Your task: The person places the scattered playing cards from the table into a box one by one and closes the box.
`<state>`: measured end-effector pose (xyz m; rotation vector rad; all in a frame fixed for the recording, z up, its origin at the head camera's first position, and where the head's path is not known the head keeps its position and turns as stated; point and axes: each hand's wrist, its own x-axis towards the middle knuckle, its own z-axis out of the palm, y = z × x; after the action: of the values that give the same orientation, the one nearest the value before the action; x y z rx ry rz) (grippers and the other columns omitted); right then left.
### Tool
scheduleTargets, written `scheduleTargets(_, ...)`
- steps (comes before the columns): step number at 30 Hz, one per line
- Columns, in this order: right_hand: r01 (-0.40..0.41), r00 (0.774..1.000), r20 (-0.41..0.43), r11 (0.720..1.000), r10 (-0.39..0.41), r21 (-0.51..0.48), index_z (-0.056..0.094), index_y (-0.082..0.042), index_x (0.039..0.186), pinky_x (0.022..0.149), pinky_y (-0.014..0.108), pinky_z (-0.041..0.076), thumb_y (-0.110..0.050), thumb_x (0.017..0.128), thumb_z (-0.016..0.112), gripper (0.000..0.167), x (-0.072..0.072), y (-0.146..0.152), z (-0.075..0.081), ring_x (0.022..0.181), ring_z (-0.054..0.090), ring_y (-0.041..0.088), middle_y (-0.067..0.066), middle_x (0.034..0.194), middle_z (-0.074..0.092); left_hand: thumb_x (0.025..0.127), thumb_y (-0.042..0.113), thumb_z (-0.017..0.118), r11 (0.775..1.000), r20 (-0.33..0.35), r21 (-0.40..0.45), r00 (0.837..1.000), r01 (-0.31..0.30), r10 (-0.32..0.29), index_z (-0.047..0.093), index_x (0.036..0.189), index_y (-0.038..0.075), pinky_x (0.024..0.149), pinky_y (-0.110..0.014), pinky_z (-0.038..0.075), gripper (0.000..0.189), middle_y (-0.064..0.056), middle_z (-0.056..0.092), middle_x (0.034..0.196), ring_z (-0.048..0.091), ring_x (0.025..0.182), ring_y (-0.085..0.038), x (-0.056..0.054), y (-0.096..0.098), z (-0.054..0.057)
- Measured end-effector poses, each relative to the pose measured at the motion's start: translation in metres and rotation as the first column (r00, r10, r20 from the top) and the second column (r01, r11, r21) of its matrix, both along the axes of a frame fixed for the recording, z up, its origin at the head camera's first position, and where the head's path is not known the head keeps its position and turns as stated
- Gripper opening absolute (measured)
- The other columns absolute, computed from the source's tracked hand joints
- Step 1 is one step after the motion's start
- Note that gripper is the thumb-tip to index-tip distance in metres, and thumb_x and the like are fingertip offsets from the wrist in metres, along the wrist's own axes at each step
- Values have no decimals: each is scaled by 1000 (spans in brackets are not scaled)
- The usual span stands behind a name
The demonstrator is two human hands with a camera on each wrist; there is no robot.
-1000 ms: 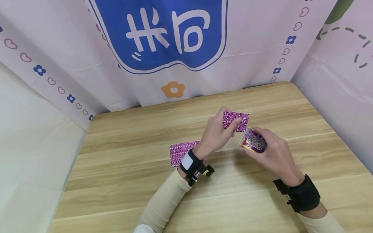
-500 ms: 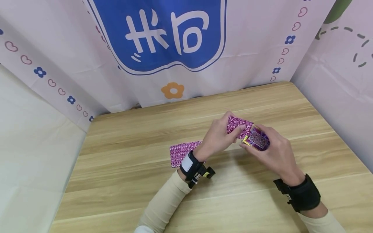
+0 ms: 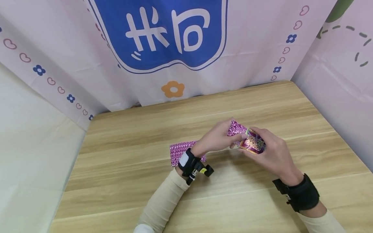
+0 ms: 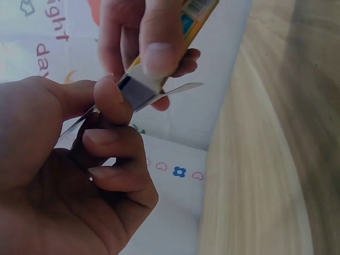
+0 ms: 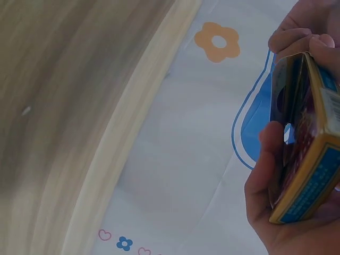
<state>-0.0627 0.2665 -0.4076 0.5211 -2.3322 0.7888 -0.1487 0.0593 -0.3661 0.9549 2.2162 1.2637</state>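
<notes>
My left hand pinches a purple-and-white patterned card between thumb and fingers. Around a small purple-and-gold card box, my right hand has its fingers and thumb on opposite sides. The card meets the box's left end, with my left thumb at that edge. From the left wrist, an opened flap sticks out at the box's end, beside the left fingertips. The right wrist view shows the box's yellow-and-blue side and its open mouth, where the left fingers are. How far the card is inside is hidden.
Cards with the same purple pattern lie on the wooden table, partly covered by my left wrist. Black straps with small cameras are on both wrists. A printed white curtain hangs behind the table's back edge.
My left hand has moved right and a little nearer, bringing the card from beside the box to its end. The box and right hand have stayed almost in place, tilting slightly.
</notes>
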Motion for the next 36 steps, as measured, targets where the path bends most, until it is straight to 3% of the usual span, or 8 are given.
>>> scheduleTargets(4, -2, 1000, 8, 1000, 2, -9, 69, 4, 124, 97, -2, 37, -33, 72, 97, 70, 1, -1, 0, 98, 76, 37, 22, 113, 76, 104, 36, 66, 1000, -5, 6, 1000, 18, -18, 61, 112, 18, 58, -22, 50, 20, 2, 64, 74, 59, 63, -15, 2, 3, -3)
scheduleTargets(8, 7, 1000, 28, 1000, -7, -11, 67, 6, 126, 95, -3, 36, -27, 70, 97, 71, 0, 0, 0, 97, 76, 37, 23, 113, 75, 108, 42, 58, 1000, -49, -1, 999, 15, -15, 60, 120, 19, 70, -22, 55, 26, 4, 68, 91, 64, 79, -11, 2, 1, -1)
scheduleTargets(15, 80, 996, 28, 997, -81, 7, 66, 7, 126, 77, 12, 49, -72, 86, 70, 89, -2, 5, 2, 88, 74, 33, 24, 110, 75, 112, 42, 46, 993, -103, -30, 988, -115, 111, 57, 125, 14, 82, -29, 59, 32, -1, 67, 101, 66, 91, -14, 3, 0, 7)
scheduleTargets(19, 81, 996, 31, 997, -82, 14, 66, 7, 126, 80, 7, 46, -47, 74, 95, 80, -1, 6, 3, 89, 74, 33, 24, 111, 75, 113, 41, 46, 994, -135, -51, 987, -97, 89, 61, 128, 12, 88, -28, 60, 36, -5, 72, 107, 69, 97, -16, 6, 5, 5)
scheduleTargets(21, 76, 996, 33, 997, -77, 19, 66, 7, 126, 85, 4, 43, -29, 65, 100, 78, 0, 6, 3, 92, 74, 34, 24, 112, 75, 112, 38, 49, 997, -141, -36, 988, -69, 63, 64, 123, 12, 80, -25, 60, 32, -4, 73, 102, 69, 88, -14, 7, 8, 3)
scheduleTargets(25, 76, 997, 31, 997, -77, 25, 66, 8, 126, 86, 7, 46, -20, 61, 100, 78, 0, 5, 4, 94, 75, 36, 25, 113, 75, 112, 42, 49, 999, -90, 12, 995, -42, 43, 66, 108, 17, 61, -23, 53, 31, 1, 67, 88, 57, 69, -11, 8, 8, 2)
scheduleTargets(31, 99, 995, 19, 995, -100, 21, 66, 7, 127, 76, 18, 51, -22, 62, 99, 79, -1, 8, 6, 90, 75, 34, 24, 110, 75, 113, 31, 48, 985, 77, 89, 987, -147, 141, 74, 113, 14, 66, -23, 45, 31, -1, 68, 89, 61, 77, -17, 3, -3, 9)
scheduleTargets(36, 85, 996, -4, 996, -85, 10, 66, 7, 126, 76, 18, 51, -58, 81, 86, 81, -1, 8, 5, 90, 74, 34, 23, 110, 75, 107, 27, 63, 981, 163, 88, 974, -172, 156, 78, 119, 16, 77, -23, 52, 22, 0, 76, 99, 69, 92, -19, 2, -5, 9)
